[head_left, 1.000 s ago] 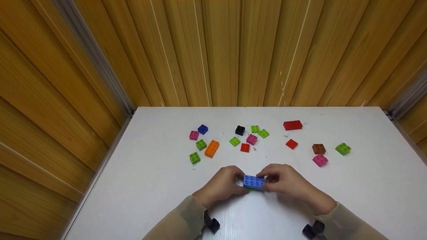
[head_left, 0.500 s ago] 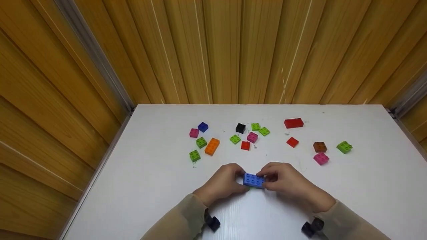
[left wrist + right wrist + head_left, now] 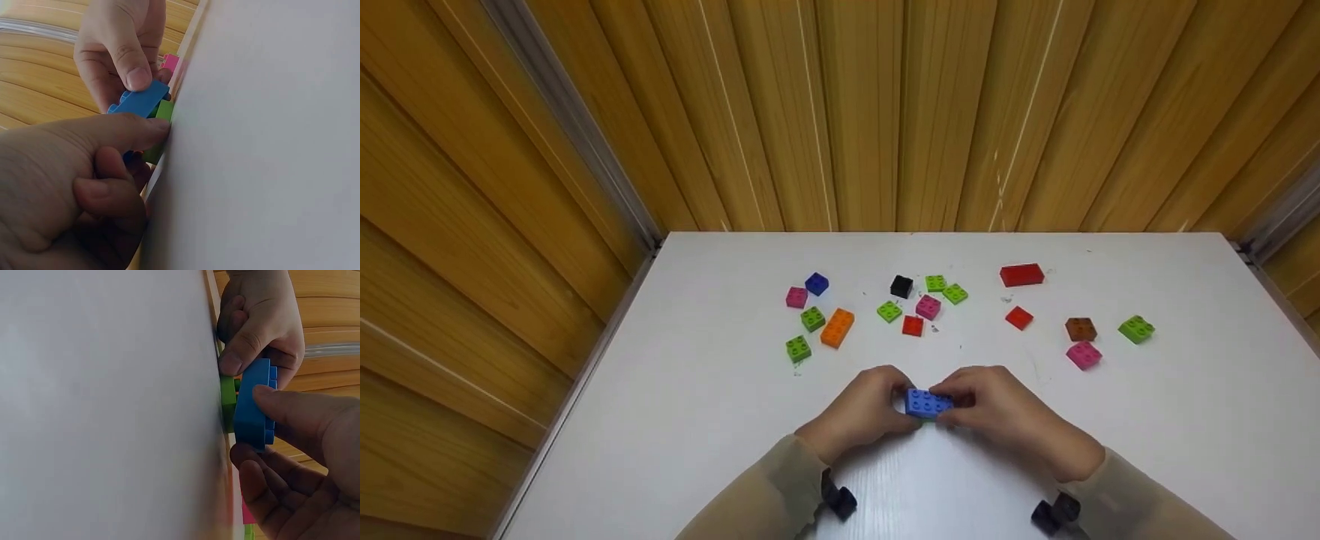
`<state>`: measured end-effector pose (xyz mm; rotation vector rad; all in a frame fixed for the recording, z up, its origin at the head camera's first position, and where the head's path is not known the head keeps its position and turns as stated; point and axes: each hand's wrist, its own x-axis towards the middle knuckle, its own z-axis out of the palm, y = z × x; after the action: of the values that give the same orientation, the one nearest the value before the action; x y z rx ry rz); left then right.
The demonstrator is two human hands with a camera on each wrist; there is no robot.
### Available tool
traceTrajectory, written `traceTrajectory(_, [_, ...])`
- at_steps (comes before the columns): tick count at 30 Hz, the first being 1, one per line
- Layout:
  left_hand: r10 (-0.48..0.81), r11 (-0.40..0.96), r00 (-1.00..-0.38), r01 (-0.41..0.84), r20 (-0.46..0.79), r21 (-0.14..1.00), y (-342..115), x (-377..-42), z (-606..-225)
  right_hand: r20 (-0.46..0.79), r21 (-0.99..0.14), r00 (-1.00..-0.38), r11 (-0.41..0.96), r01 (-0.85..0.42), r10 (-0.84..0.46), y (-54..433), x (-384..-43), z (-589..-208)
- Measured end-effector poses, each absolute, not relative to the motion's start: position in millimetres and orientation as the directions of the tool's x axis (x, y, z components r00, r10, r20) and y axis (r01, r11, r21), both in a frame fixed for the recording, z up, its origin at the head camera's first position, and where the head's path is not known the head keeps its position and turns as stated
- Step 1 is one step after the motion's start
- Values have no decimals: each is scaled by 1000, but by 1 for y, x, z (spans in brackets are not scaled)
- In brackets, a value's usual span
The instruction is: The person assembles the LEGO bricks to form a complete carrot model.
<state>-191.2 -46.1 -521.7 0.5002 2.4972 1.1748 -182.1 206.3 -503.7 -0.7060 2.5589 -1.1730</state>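
Note:
A light-blue eight-stud brick [image 3: 924,403] lies over a green brick [image 3: 227,404] close to the tabletop in front of me. My left hand [image 3: 866,409] pinches the green brick, its thumb along the side. From the other side my right hand [image 3: 1001,412] grips the blue brick between thumb and fingers. The right wrist view shows the blue brick slightly tilted, with a gap where green studs show beneath it. In the head view the green brick is mostly hidden under the blue one.
On the white table [image 3: 720,450], beyond my hands, lie an orange brick [image 3: 838,328], a black brick [image 3: 901,286], a long red brick [image 3: 1022,275], a brown brick [image 3: 1081,328] and several small green, pink and red ones. Wood-look panels [image 3: 855,112] stand behind.
My right hand has shifted slightly left along the blue brick. The left hand keeps its hold, and the head view has tilted a little, moving the table's far edge up.

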Motion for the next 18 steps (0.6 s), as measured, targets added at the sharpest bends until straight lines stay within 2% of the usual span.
traceTrajectory(11, [472,590,-874,217,-114,778,-46,-192,-521,12,-713,-856,595,-370,-517,200,-178,-501])
traceTrajectory(18, [461,603,-875,186,-149,775,-45,-192,-521,-58,-704,-867,636,-316,-494,197,-177,-498])
